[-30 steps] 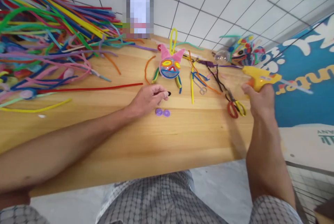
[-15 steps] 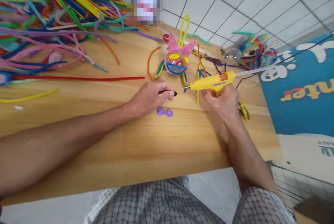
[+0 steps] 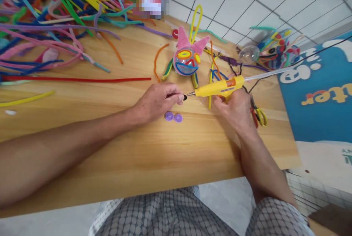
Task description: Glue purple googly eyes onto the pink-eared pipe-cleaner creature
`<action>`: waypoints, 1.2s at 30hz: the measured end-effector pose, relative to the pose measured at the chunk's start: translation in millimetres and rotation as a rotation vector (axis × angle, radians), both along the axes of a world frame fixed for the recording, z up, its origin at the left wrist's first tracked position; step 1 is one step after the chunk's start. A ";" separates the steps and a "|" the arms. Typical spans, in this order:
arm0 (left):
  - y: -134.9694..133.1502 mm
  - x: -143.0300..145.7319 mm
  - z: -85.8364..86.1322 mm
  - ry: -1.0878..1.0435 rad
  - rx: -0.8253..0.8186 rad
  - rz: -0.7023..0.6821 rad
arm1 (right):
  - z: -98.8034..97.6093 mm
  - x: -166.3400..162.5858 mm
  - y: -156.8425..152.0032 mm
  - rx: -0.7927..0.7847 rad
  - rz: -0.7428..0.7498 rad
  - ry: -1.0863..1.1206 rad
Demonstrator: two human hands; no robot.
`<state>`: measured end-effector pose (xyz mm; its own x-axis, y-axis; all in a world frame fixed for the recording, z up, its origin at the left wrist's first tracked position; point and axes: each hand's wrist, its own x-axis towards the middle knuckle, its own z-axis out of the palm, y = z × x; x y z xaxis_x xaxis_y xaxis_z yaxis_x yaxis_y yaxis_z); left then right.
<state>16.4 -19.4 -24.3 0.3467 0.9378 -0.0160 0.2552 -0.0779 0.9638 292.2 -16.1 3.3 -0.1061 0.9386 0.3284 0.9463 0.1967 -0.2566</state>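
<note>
My left hand (image 3: 158, 100) rests on the wooden table (image 3: 137, 148), pinching a small black piece (image 3: 184, 98) between thumb and fingers. My right hand (image 3: 236, 109) grips a yellow glue gun (image 3: 220, 87), whose nozzle tip touches or nearly touches the black piece. Two purple discs (image 3: 173, 117) lie just below my left hand. A pipe-cleaner figure with a round clear body, pink ears and a yellow loop (image 3: 187, 58) stands just beyond both hands.
A big heap of coloured pipe cleaners (image 3: 55, 12) fills the far left. A long red pipe cleaner (image 3: 77, 79) lies across the table. Scissors (image 3: 258, 115) sit right of my right hand. A clear ball (image 3: 249, 53) and another pipe-cleaner figure (image 3: 277, 51) are at the far right.
My right hand has brought the glue gun in from the right edge of the table until its nozzle meets the black piece. My left hand stayed in place.
</note>
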 end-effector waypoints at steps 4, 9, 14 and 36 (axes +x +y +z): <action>-0.2 -0.1 -0.1 0.004 0.003 -0.001 | -0.8 0.1 0.9 -0.010 0.004 -0.027; 0.1 0.0 -0.1 0.007 0.006 0.004 | -0.7 1.5 1.8 -0.017 0.010 -0.045; 0.3 -0.3 -0.4 0.011 0.018 0.009 | -1.9 3.8 1.4 -0.024 0.008 -0.051; 0.4 1.2 2.4 0.014 0.004 0.001 | -0.5 -1.3 0.0 -0.032 -0.030 -0.053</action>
<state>17.5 -19.1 -21.9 0.3457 0.9382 -0.0170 0.2687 -0.0817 0.9597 291.0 -16.1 2.8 -0.0942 0.9514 0.2932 0.9641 0.1607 -0.2116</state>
